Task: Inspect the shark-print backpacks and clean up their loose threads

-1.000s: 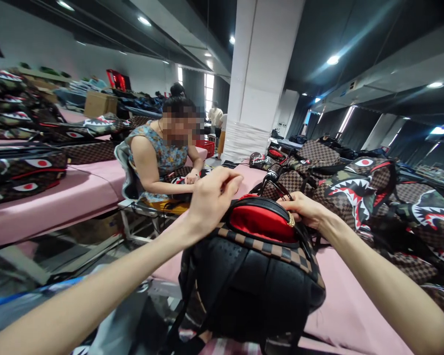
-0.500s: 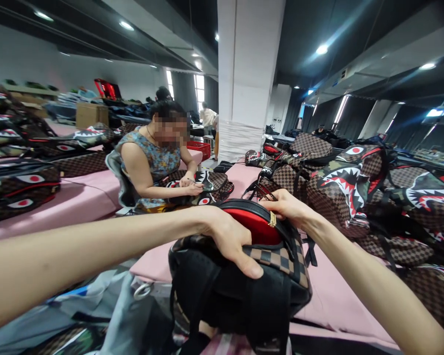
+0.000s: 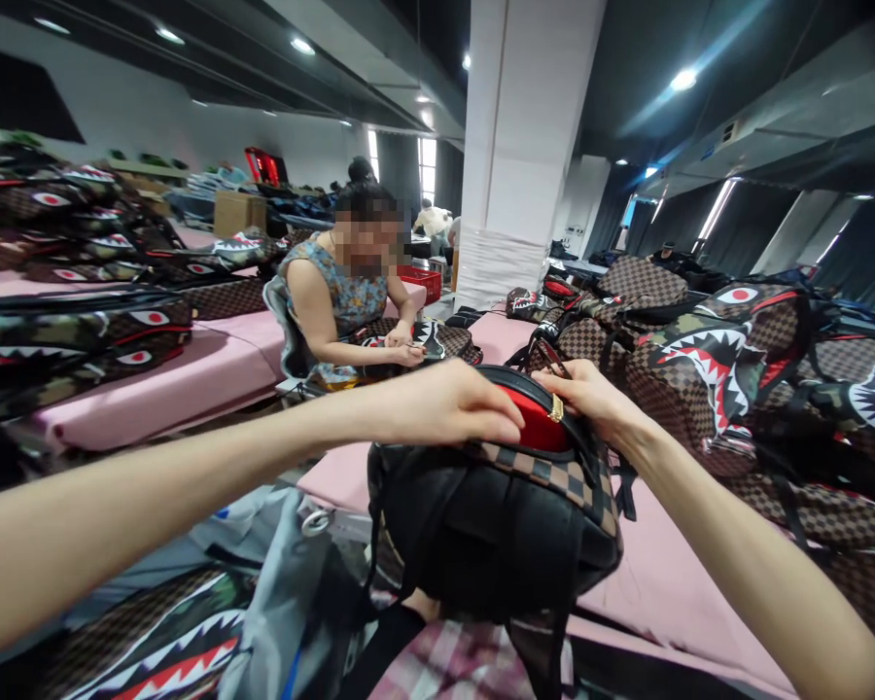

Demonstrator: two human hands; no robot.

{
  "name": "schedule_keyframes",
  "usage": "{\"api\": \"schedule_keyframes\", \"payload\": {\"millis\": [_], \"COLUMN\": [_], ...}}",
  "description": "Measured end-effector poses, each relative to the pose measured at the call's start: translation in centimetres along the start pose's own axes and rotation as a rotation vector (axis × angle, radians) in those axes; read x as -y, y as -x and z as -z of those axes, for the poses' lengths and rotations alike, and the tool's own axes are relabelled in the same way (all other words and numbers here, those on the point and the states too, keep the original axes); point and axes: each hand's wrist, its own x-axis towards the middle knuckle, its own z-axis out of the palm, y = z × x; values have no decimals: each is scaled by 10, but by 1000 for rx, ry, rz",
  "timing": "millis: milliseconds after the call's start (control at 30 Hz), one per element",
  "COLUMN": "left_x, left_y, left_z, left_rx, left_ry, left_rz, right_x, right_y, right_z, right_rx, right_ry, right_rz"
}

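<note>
A black and brown-checkered backpack (image 3: pixel 496 525) rests in front of me, its padded straps toward my body. Its zipped top gapes, showing a red lining (image 3: pixel 532 426) and a gold zipper pull (image 3: pixel 556 408). Above the near rim of that mouth is my left hand (image 3: pixel 473 403), fingers stretched out and holding nothing visible. At the far right side of the mouth, my right hand (image 3: pixel 579 389) is closed on a small dark tool with two thin prongs, which looks like thread snips (image 3: pixel 552 358). Its lower fingers are hidden behind the bag.
Shark-print backpacks (image 3: pixel 721 360) are piled on the right of the pink table (image 3: pixel 671 564), more at the left (image 3: pixel 80 331). A seated person (image 3: pixel 342 301) works on a bag opposite. A grey sack (image 3: pixel 262 574) with a shark-print bag lies lower left. A white pillar (image 3: pixel 525 146) stands behind.
My left hand has come up out of the bag's mouth, its thumb leaving the checkered rim. My right hand stays at the far side. The view has swung left, shifting everything rightward.
</note>
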Motion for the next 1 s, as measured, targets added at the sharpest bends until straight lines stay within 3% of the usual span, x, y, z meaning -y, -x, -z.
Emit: {"api": "schedule_keyframes", "payload": {"millis": [100,167,300,433,533,633,733,867,933,1000], "left_x": [6,19,50,63,63,63,64,63,60,57], "left_y": [3,-4,-23,-33,-36,-40,-44,-48,-49,-49], "left_z": [14,18,15,9,6,2,-2,-2,-1,0], "left_rx": [-352,-471,-215,-127,-164,-279,-352,-382,-393,-394], "left_ry": [125,126,195,314,335,349,384,416,428,444], "left_rz": [80,116,183,173,161,179,169,177,188,198], "right_x": [-2,-3,-1,0,-5,-12,-14,-8,-4,1], "right_y": [-3,-3,0,0,-5,-12,-15,-13,-10,-5], "right_z": [1,1,1,0,0,1,7,23,28,25], "right_rx": [13,15,-80,-172,-199,-261,-357,-461,-436,-330], "right_ry": [-2,-17,-13,140,254,324,275,41,65,152], "right_rz": [8,22,43,134,253,339,304,229,214,175]}}
